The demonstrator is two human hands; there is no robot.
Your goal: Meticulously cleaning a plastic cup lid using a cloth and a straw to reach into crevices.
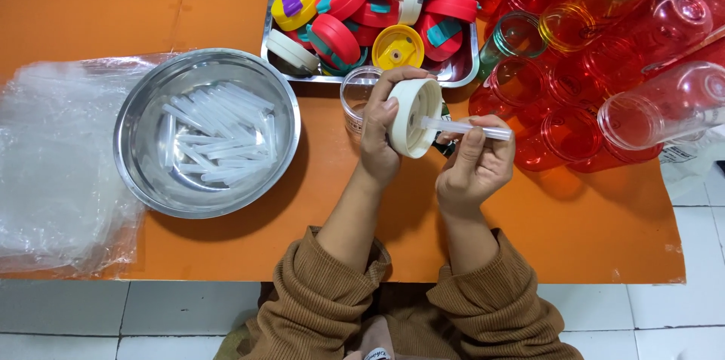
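Observation:
My left hand [380, 133] grips a cream round bottle lid [414, 118] on its edge, underside facing right. My right hand [476, 160] pinches a clear plastic straw [468, 128] whose left end sits at the middle of the lid's underside. Both hands hover over the orange table [91, 13], just in front of a clear cup [356, 96] that is partly hidden behind the left hand.
A round steel bowl [143, 179] of clear straws sits at left, beside a stack of clear plastic bags [53, 171]. A steel tray [461, 72] of red, yellow and cream lids stands at the back. Red and clear plastic bottles [604, 50] lie piled at right.

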